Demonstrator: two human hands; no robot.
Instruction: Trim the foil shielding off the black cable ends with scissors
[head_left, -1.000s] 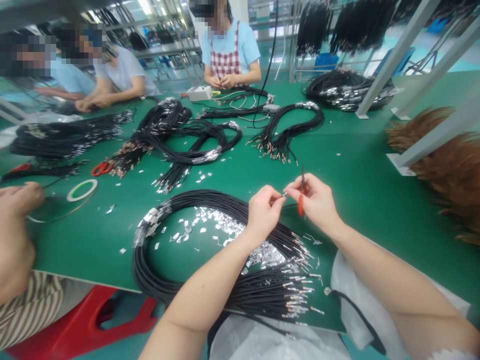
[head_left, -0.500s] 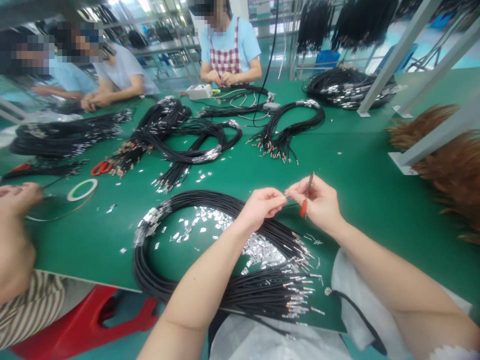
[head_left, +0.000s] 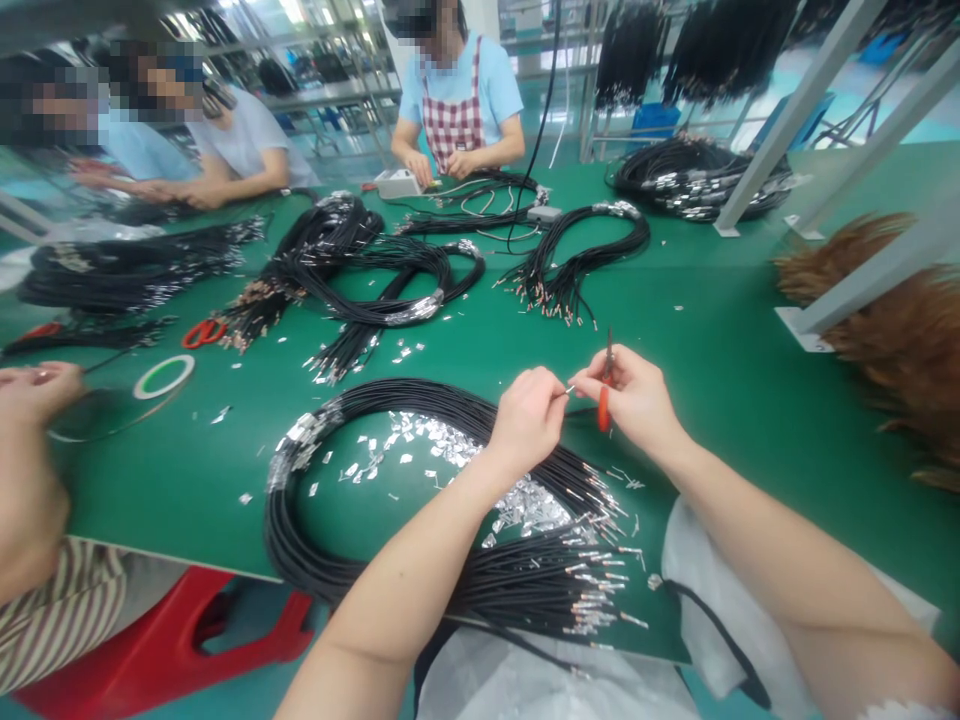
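My left hand (head_left: 529, 418) is closed in a pinch on the metal tip of a thin black cable (head_left: 571, 390), just above the table. My right hand (head_left: 634, 395) faces it, fingers wrapped round small red-handled scissors (head_left: 604, 385) whose blades point up. The two hands nearly touch at the cable tip. Below them lies a large looped bundle of black cables (head_left: 390, 400) with bare metal ends fanned out near the front edge. Silver foil scraps (head_left: 450, 450) litter the inside of the loop.
The green table (head_left: 712, 330) carries more cable bundles (head_left: 375, 260) (head_left: 585, 260) (head_left: 697, 175), red scissors (head_left: 202, 333) and a tape roll (head_left: 163, 380). A co-worker's hand (head_left: 30, 390) is at the left; other people work at the far side. A red stool (head_left: 172, 640) stands below.
My left hand curled back toward the cable tip after stretching forward. The scissors in my right hand swung from tilted to upright. The co-worker at the far side shifted their hands.
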